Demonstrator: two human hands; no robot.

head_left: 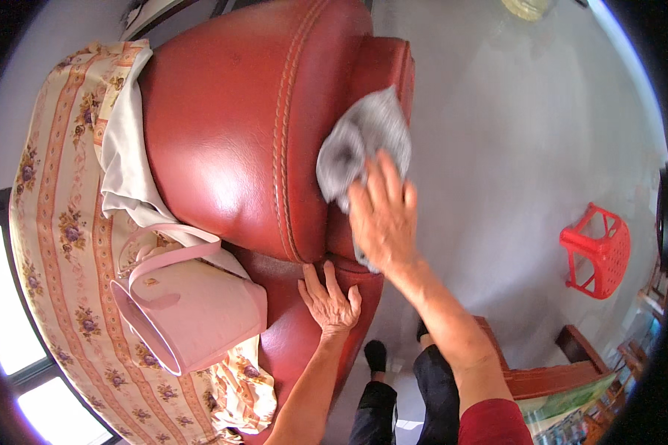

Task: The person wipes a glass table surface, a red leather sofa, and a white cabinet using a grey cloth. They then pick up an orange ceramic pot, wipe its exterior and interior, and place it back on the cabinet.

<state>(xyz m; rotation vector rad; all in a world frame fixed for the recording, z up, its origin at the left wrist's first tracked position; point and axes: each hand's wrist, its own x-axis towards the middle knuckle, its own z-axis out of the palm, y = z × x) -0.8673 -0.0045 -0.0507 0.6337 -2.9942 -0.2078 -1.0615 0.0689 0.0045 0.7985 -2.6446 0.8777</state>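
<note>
My right hand (384, 219) presses a crumpled grey cloth (382, 122) against the outer side of a red leather sofa armrest (215, 119), its fingers on the cloth. The cloth is slightly smeared by motion. On the red sofa seat (293, 315), just below the armrest, my left hand (328, 302) lies with its fingers spread, fingertips at the seam where armrest and seat meet. To the left of that hand a pink handbag (208, 311) lies tipped over on the sofa, its handles toward the armrest.
A flowered striped cover (74, 245) with a pale lining (130, 156) drapes over the sofa back. On the grey floor (490, 163) stands a red plastic stool (597, 251) at the right. A brown wooden piece of furniture (549, 380) is near my right elbow.
</note>
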